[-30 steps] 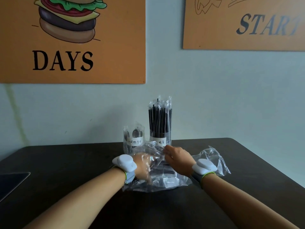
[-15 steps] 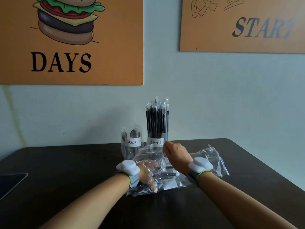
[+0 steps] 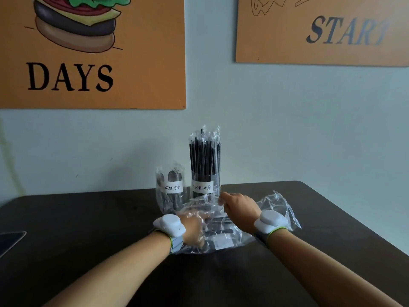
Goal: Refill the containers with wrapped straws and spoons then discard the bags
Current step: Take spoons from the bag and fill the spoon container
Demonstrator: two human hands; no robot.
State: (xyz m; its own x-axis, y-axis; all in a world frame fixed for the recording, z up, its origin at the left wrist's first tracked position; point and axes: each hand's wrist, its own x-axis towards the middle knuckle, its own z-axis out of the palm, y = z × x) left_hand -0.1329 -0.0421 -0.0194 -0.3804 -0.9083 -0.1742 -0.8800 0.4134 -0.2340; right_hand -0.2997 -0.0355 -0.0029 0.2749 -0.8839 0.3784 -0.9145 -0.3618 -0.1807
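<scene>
left hand (image 3: 194,229) inside clear bag (image 3: 223,238) — right hand (image 3: 240,209) pinching its edge

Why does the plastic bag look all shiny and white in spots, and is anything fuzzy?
Head view: the bag crinkles and catches room light as white glare, hiding part of the left hand inside it; the START sign looks smeary; the table edges bend from the wide lens.

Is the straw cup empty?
No, the straw container is packed with black wrapped straws standing upright, beside the spoon container.
</scene>
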